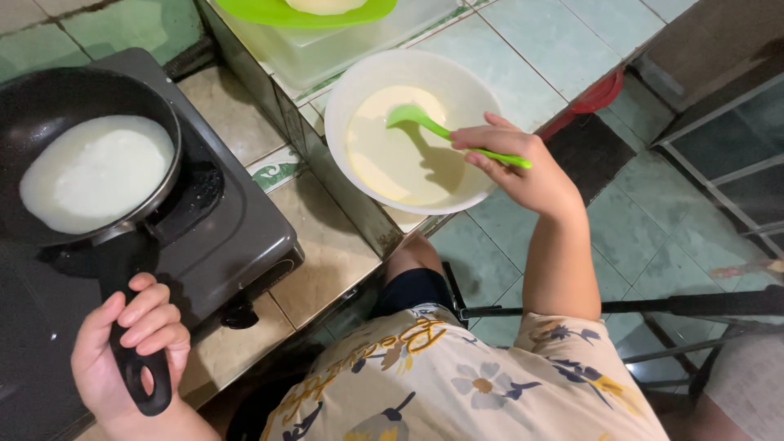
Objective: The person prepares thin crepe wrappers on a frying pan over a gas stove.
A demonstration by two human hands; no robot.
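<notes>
Two hands busy: left hand (131,347) clamped round black pan (86,155) handle on stove (245,237), batter pooled inside. Right hand (518,163) pinching green ladle (445,131) in white bowl (408,131). Bowl overhangs tabletop (327,253) edge, nudge could tip it; ladle may drip en route.

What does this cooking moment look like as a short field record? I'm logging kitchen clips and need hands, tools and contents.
left hand: grips the black handle of the frying pan
pan contents: round pale batter, spread thin
pan support: dark single-burner stove
right hand: holds a green ladle
ladle position: its scoop is inside the white bowl, at the batter
bowl contents: pale yellow batter
behind bowl: green plate on a clear container
</notes>
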